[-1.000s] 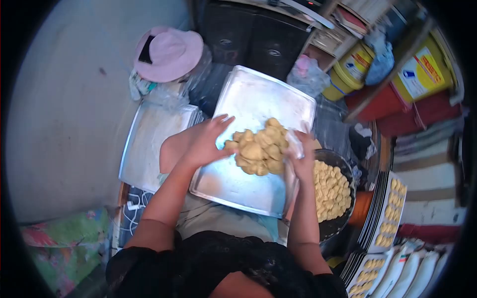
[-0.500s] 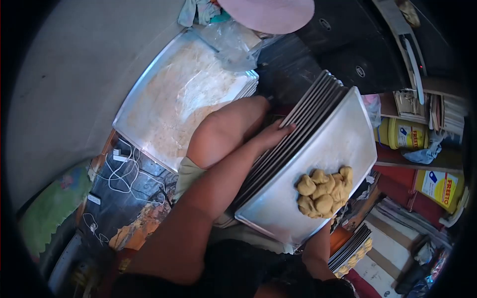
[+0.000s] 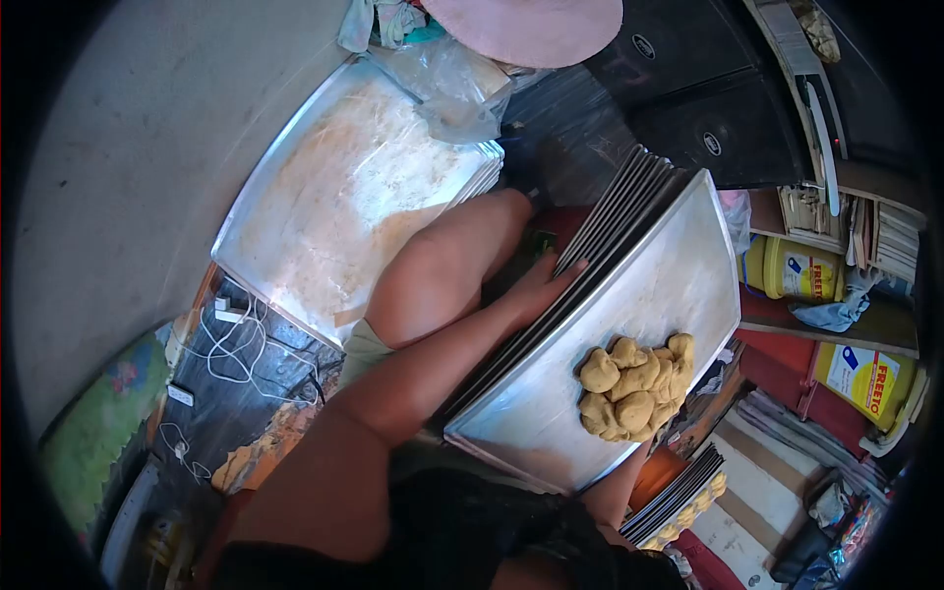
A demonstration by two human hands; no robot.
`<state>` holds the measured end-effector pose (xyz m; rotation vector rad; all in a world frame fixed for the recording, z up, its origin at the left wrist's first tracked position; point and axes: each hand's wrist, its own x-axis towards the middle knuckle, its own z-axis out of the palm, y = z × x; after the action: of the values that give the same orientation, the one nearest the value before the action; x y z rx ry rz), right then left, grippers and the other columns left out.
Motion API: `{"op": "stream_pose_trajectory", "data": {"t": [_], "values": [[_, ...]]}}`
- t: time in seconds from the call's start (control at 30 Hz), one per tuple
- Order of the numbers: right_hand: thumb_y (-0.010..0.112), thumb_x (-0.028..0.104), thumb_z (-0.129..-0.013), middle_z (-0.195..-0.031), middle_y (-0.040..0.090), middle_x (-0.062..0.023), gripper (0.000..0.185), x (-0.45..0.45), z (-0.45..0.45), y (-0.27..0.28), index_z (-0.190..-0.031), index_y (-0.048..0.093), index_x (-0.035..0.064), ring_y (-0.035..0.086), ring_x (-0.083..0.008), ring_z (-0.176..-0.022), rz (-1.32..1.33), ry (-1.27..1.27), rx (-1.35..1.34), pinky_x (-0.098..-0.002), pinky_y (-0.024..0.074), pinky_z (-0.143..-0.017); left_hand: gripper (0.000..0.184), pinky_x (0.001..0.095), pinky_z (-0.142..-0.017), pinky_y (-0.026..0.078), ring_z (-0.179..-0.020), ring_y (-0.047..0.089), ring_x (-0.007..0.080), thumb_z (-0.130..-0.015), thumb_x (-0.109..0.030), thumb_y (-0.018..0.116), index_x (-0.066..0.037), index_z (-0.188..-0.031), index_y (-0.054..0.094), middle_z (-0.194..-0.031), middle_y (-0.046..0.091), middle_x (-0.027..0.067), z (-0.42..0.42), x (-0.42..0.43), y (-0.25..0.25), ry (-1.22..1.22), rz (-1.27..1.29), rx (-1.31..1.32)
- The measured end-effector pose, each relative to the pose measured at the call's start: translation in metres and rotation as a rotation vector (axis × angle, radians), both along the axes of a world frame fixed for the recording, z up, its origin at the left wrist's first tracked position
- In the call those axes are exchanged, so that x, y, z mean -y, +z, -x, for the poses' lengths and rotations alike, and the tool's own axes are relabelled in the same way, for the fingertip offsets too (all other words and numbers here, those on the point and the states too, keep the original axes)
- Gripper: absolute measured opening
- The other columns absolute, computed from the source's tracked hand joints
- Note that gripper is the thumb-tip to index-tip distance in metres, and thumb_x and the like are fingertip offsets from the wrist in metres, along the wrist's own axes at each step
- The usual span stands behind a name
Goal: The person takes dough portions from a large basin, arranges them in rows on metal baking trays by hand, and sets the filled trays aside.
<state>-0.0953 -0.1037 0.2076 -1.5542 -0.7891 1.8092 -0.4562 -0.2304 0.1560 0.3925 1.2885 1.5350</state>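
A stack of metal trays (image 3: 678, 246) stands on my lap, and a heap of yellowish dough pieces (image 3: 634, 385) lies on the top one toward its right side. My left hand (image 3: 553, 285) grips the left edges of the stack, its fingers pressed against the rims. My right forearm runs down behind the stack's lower right side; the right hand is hidden behind the trays. My bare knee (image 3: 428, 285) shows just left of the stack.
Another stack of trays (image 3: 334, 187) lies on the left with a plastic bag (image 3: 457, 98) on its far end. White cables (image 3: 241, 344) lie below. Trays with dough pieces (image 3: 688, 506) stand lower right. Yellow buckets (image 3: 801, 270) and a pink hat (image 3: 541, 25) are farther off.
Over the last second, my left hand left the dough and took hold of the stack's edges, and my right hand went out of sight. The view turned left. The dough stays on the top tray.
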Motion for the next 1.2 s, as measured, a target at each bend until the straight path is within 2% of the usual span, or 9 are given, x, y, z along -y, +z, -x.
{"op": "stream_pose_trajectory", "data": {"t": [0.3,0.53,0.7,0.8,0.9,0.97,1.0,1.1,1.2], "values": [[0.051,0.070,-0.090,-0.140,0.055,-0.0177,0.088,-0.017,0.000,-0.002,-0.146,0.041,0.0025,0.054,-0.0319,-0.127,-0.006,0.010,-0.011,-0.0425,0.0421,-0.109,0.099,0.0382,-0.121,0.018,-0.148,0.023,0.0385,-0.094,-0.070,0.044,0.010,-0.149,0.026,-0.158,0.017,0.0319,0.005,-0.018,0.020,0.049,-0.111,-0.161],[0.051,0.071,-0.090,-0.140,0.054,-0.0177,0.088,-0.069,0.043,0.003,-0.146,0.041,0.0027,0.055,-0.0322,-0.127,-0.060,0.056,-0.029,-0.0428,0.0423,-0.109,0.086,0.0433,-0.109,0.037,-0.125,0.048,0.0470,-0.093,-0.068,0.049,0.002,-0.143,0.043,-0.133,0.037,0.0322,0.012,-0.049,-0.015,-0.028,0.180,-0.420],[0.050,0.071,-0.090,-0.140,0.054,-0.0177,0.089,-0.069,0.042,0.002,-0.146,0.041,0.0028,0.055,-0.0324,-0.127,-0.073,0.044,-0.064,-0.0430,0.0424,-0.109,0.067,0.0507,-0.091,0.045,-0.111,0.056,0.0510,-0.094,-0.063,0.052,0.001,-0.112,0.045,-0.120,0.052,0.0348,0.010,-0.044,-0.014,0.100,0.302,-0.435],[0.050,0.071,-0.090,-0.140,0.054,-0.0177,0.089,-0.064,0.037,-0.001,-0.146,0.041,0.0029,0.055,-0.0325,-0.127,-0.087,0.044,-0.103,-0.0431,0.0425,-0.109,0.055,0.0536,-0.077,0.048,-0.086,0.065,0.0489,-0.097,-0.058,0.050,-0.004,-0.107,0.044,-0.084,0.066,0.0281,0.018,-0.043,-0.022,0.005,0.326,-0.544],[0.050,0.071,-0.090,-0.140,0.054,-0.0177,0.089,-0.057,0.028,-0.002,-0.146,0.041,0.0029,0.055,-0.0327,-0.127,-0.106,0.069,-0.147,-0.0432,0.0426,-0.109,0.063,0.0504,-0.087,0.049,-0.100,0.065,0.0435,-0.098,-0.062,0.043,-0.003,-0.117,0.051,-0.105,0.066,0.0296,0.021,-0.049,-0.054,-0.046,0.365,-0.493],[0.050,0.071,-0.090,-0.140,0.054,-0.0177,0.089,-0.054,0.025,0.002,-0.146,0.041,0.0030,0.055,-0.0328,-0.127,-0.107,0.109,-0.206,-0.0433,0.0426,-0.109,0.081,0.0452,-0.102,0.044,-0.123,0.055,0.0357,-0.097,-0.070,0.033,-0.001,-0.136,0.045,-0.133,0.056,0.0259,0.028,-0.023,0.016,0.067,0.121,0.336],[0.050,0.071,-0.090,-0.139,0.055,-0.0173,0.088,-0.053,0.026,0.004,-0.146,0.041,0.0034,0.056,-0.0321,-0.125,-0.085,0.142,-0.256,-0.0430,0.0440,-0.108,0.095,0.0411,-0.114,0.033,-0.139,0.039,0.0304,-0.095,-0.075,0.024,0.002,-0.149,0.034,-0.151,0.039,0.0203,0.026,-0.017,0.031,0.048,-0.105,0.411],[0.050,0.071,-0.090,-0.140,0.055,-0.0161,0.087,-0.069,0.021,-0.011,-0.146,0.042,0.0044,0.057,-0.0294,-0.124,-0.141,0.174,-0.289,-0.0415,0.0462,-0.105,0.085,0.0363,-0.115,0.028,-0.142,0.034,0.0265,-0.099,-0.056,0.048,0.004,-0.153,0.025,-0.155,0.035,0.0194,0.017,-0.010,0.049,-0.175,-0.346,-0.116],[0.049,0.070,-0.091,-0.143,0.052,-0.0149,0.087,-0.061,0.039,0.029,-0.147,0.041,0.0045,0.056,-0.0280,-0.124,-0.202,0.151,-0.180,-0.0402,0.0455,-0.104,0.080,0.0340,-0.112,0.031,-0.137,0.040,0.0251,-0.096,-0.042,0.059,0.005,-0.152,0.028,-0.151,0.040,0.0199,0.011,-0.009,0.042,-0.065,-0.263,0.003]]}}
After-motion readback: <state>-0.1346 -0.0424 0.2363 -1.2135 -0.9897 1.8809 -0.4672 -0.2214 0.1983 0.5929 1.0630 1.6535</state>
